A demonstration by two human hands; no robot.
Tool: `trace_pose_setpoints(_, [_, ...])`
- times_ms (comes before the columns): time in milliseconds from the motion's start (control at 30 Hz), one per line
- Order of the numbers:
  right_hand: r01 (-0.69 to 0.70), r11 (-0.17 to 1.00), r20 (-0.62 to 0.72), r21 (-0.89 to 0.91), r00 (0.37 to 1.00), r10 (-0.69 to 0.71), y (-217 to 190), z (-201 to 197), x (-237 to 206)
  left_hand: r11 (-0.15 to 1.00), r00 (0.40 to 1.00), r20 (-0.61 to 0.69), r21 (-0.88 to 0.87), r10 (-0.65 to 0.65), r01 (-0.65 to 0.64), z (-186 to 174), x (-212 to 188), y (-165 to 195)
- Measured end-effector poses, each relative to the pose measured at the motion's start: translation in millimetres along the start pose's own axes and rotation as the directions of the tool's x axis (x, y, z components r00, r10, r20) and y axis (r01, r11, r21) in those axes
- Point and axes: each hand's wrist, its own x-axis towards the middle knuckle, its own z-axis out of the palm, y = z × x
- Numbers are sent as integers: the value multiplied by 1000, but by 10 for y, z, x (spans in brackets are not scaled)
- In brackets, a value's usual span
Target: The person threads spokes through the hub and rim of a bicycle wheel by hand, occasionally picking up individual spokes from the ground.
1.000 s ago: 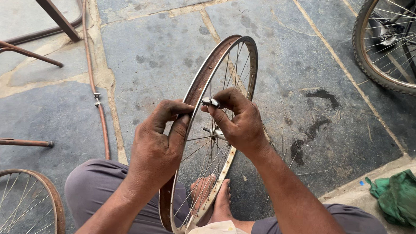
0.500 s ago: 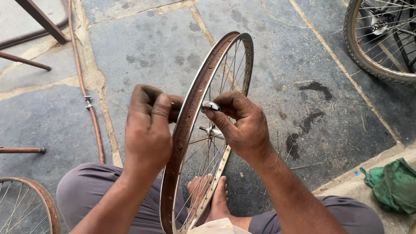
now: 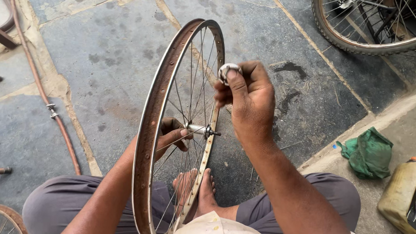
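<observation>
The floor (image 3: 106, 69) is grey stone slabs with sandy joints, stained dark near the middle; a pale concrete step (image 3: 397, 122) edges it on the right. A rusty wheel (image 3: 153, 128) stands upright between the person's knees. The left hand (image 3: 171, 136) reaches through the spokes, fingers curled on the hub (image 3: 199, 129). The right hand (image 3: 247, 100) pinches a small round spoke tool (image 3: 229, 70) at the rim. A hose (image 3: 39, 82) lies left; a green rag (image 3: 370, 153) and a can (image 3: 403, 193) sit right, and another wheel (image 3: 364, 30) is beyond. Open floor lies ahead.
</observation>
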Motion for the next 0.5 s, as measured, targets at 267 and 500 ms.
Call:
trace_pose_setpoints(267, [-783, 605, 137, 145, 622, 771, 765, 9, -874, 985, 992, 31, 128, -122, 117, 87, 7, 144])
trace_pose_setpoints(500, [-780, 497, 140, 381, 579, 803, 902, 108, -1011, 935, 964, 167, 322, -208, 146, 80, 92, 243])
